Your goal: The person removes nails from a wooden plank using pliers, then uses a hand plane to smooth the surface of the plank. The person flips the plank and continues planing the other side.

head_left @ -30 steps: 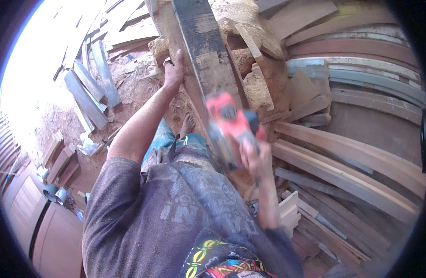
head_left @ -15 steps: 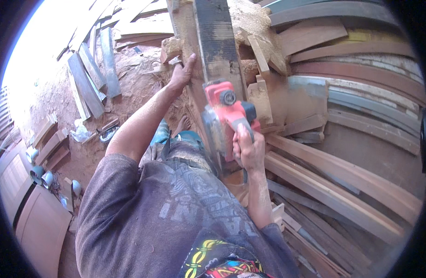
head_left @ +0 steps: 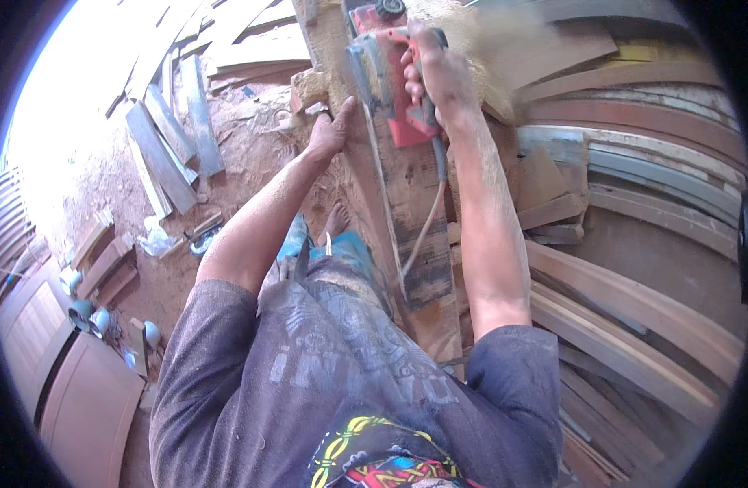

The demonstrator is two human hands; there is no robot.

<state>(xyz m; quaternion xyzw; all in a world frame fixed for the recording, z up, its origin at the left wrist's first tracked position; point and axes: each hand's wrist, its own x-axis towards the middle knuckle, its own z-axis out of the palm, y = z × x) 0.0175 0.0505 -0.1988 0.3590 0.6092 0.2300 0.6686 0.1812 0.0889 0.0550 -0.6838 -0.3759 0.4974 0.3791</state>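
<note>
My right hand (head_left: 443, 77) is closed round the rear handle of a red electric hand planer (head_left: 390, 69), near the top of the view. The planer sits on a wide, rough plank (head_left: 419, 211) with dark, blackened patches. Its cord (head_left: 425, 224) trails back along the plank toward me. My left hand (head_left: 331, 134) grips the edge of the brown timber beam (head_left: 366, 175) running along the plank's left side, thumb uppermost; some of its fingers are hidden. Dust blurs the air right of the planer.
Stacked long boards (head_left: 634, 301) crowd the right side. Loose grey planks (head_left: 158, 154) lie on the dusty ground at left, near a clear plastic bag (head_left: 156, 237). Wooden panels (head_left: 89, 398) and several pale blue round things (head_left: 100, 321) are at lower left. Sawdust heaps lie beside the beam.
My right hand has pushed the planer forward along the plank, away from me, and that arm is now stretched out. The left hand keeps its place on the beam.
</note>
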